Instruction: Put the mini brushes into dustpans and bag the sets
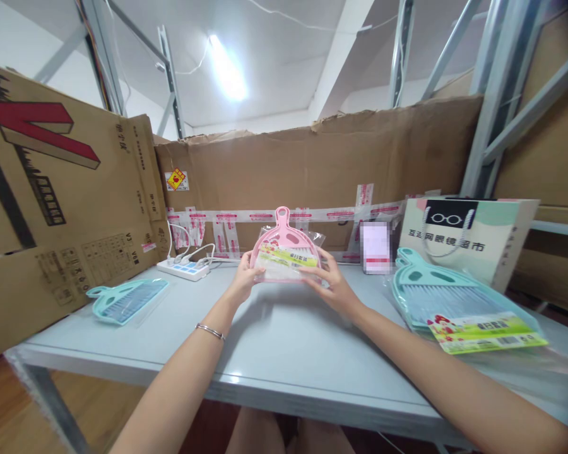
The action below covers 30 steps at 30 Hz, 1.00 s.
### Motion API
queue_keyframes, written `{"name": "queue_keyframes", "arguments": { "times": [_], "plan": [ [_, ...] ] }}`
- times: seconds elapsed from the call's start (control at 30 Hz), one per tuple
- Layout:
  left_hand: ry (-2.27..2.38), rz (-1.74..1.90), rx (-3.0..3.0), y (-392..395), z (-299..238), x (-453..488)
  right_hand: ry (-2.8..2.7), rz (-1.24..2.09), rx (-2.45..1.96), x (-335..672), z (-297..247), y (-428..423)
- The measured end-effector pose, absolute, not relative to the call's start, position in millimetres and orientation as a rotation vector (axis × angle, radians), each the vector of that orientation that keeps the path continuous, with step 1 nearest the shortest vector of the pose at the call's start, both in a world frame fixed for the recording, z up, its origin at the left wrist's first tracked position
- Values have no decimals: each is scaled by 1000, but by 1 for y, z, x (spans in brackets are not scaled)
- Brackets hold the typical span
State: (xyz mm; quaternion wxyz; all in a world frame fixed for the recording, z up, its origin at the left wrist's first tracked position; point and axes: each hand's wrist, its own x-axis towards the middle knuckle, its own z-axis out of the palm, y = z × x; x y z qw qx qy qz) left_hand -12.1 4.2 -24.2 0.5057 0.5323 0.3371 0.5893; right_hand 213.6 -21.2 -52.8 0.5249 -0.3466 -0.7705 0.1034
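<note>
Both hands grip a bagged pink dustpan (286, 243), held just above the surface (284, 340) near its far edge. The left hand (245, 279) pinches its left rim and the right hand (330, 285) its right rim, with the handle pointing to 12 o'clock. A bangle (209, 330) circles the left wrist. At 9 o'clock lies a power strip (183, 269), at 8 o'clock a teal dustpan (125, 301), at 4 o'clock a teal pile (435, 302), at 2 o'clock a paper bag (473, 239). Cardboard (312, 164) walls the back

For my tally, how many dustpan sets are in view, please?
3: pink set between left hand and right hand; left teal set on the table; right teal set, perhaps hiding more.
</note>
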Motion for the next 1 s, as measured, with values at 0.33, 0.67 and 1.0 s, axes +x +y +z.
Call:
{"name": "queue_keyframes", "arguments": {
  "times": [0.33,0.67,1.0],
  "plan": [
    [687,1296,1304,6,-24,-11,-1477,608,-829,214,-57,-3],
    [697,1259,1288,9,-28,-11,-1510,603,-833,216,-60,-1],
    [925,1106,1363,3,-25,-17,-1615,792,-843,224,-52,-4]
  ]
}}
